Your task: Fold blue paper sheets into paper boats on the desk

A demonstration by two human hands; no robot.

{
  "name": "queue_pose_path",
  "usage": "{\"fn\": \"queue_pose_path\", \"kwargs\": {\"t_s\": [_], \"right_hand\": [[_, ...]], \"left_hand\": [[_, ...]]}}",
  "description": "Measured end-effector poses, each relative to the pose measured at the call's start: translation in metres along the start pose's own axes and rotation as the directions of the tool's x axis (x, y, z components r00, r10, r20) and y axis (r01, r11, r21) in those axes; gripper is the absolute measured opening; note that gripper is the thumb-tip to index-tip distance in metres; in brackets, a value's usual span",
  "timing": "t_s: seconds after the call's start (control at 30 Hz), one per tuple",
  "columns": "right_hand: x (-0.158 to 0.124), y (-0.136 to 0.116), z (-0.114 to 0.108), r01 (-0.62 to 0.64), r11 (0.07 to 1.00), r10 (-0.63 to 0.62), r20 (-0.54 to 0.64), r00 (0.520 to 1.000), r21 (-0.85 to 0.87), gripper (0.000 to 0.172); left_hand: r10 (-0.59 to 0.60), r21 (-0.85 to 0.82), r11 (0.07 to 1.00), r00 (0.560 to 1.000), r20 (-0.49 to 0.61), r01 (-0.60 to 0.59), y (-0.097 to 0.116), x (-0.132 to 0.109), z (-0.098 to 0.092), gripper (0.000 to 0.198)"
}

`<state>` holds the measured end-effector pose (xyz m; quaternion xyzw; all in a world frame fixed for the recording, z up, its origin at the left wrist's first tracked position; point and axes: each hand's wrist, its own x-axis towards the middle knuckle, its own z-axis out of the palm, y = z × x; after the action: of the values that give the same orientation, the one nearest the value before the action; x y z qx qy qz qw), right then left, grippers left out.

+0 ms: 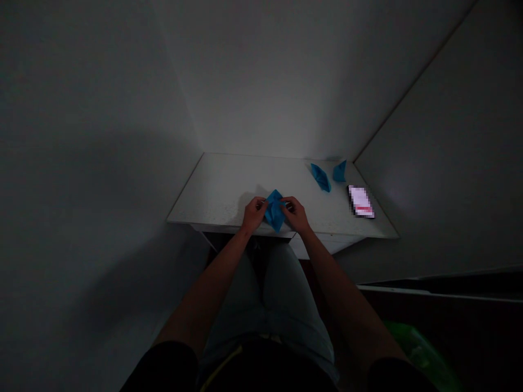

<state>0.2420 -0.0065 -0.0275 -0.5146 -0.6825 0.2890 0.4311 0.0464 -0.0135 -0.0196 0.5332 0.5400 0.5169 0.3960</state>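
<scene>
A folded piece of blue paper (274, 211) stands near the table's front edge, held between my two hands. My left hand (254, 213) pinches its left side, and my right hand (295, 213) grips its right side. The fingers hide part of the fold. Farther back on the white table (229, 188) lie a folded blue paper boat (321, 177) and a smaller blue paper piece (339, 171), both out of reach of my fingers.
A smartphone (360, 201) with a blurred screen lies at the table's right. White walls rise behind and beside the table. My knees (261, 294) are below the front edge, and a green object (420, 354) sits low at the right.
</scene>
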Motion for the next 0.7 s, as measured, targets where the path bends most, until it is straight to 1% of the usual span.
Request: {"fn": "queue_pose_path", "kwargs": {"t_s": [0.07, 0.13, 0.27, 0.37, 0.47, 0.53, 0.7], "right_hand": [[0.0, 0.0, 0.0, -0.006, 1.0, 0.006, 0.023, 1.0, 0.019, 0.034], [0.001, 0.0, 0.0, -0.004, 0.999, 0.003, 0.021, 1.0, 0.044, 0.035], [0.003, 0.003, 0.003, 0.004, 0.999, -0.001, -0.062, 0.998, 0.047, 0.036], [0.004, 0.005, 0.005, 0.022, 1.0, -0.02, -0.13, 0.991, 0.01, 0.04], [0.005, 0.005, 0.007, 0.032, 0.999, -0.035, -0.157, 0.987, -0.023, 0.045], [0.006, 0.004, 0.009, 0.015, 0.999, -0.02, -0.165, 0.986, -0.036, 0.048], [0.009, 0.004, 0.012, -0.033, 0.998, 0.022, -0.203, 0.979, -0.05, 0.054]], "left_hand": [[0.004, -0.011, 1.0, 1.0, 0.009, -0.003, 0.003, 0.0, 0.0, 0.023], [-0.008, -0.014, 1.0, 1.0, 0.014, 0.008, 0.004, 0.0, 0.0, 0.021], [-0.027, 0.01, 1.0, 0.999, 0.023, 0.027, 0.001, 0.0, 0.001, 0.017], [-0.009, 0.011, 1.0, 0.999, 0.054, 0.008, -0.002, -0.002, 0.002, 0.014], [0.031, -0.026, 0.999, 0.994, 0.1, -0.029, -0.004, -0.003, 0.003, 0.014], [0.048, -0.04, 0.998, 0.991, 0.128, -0.043, -0.005, -0.004, 0.003, 0.012], [0.046, -0.04, 0.998, 0.987, 0.154, -0.04, -0.004, -0.005, 0.003, 0.009]]}}
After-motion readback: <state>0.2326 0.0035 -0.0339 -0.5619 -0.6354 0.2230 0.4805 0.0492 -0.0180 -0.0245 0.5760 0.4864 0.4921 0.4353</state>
